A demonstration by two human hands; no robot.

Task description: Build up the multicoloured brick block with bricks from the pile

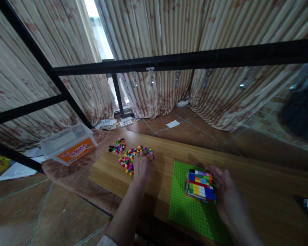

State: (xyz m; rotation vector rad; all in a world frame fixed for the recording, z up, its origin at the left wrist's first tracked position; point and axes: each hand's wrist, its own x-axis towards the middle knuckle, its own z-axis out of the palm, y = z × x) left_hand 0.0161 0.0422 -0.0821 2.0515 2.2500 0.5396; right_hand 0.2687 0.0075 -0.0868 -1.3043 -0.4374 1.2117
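Note:
My left hand [143, 167] reaches into a pile of small toy bricks [128, 159] in many colours on the wooden table. Its fingers bend down among the bricks, and the fingertips are hidden. A green studded baseplate [178, 205] lies to the right. On it stands a block built of toy bricks [200, 186], with blue, white, yellow, red and orange pieces on top and a black one at its far left corner. Beside the block's right side is my right hand [227, 191], slightly blurred, with fingers apart and nothing visible in it. Whether it touches the block I cannot tell.
A smaller heap of bricks [118, 146] lies near the left end of the table [159, 186]. Left of the table stands a clear plastic box [74, 145] with an orange label. A black metal bar [169, 61] with hooks crosses in front of curtains [154, 30].

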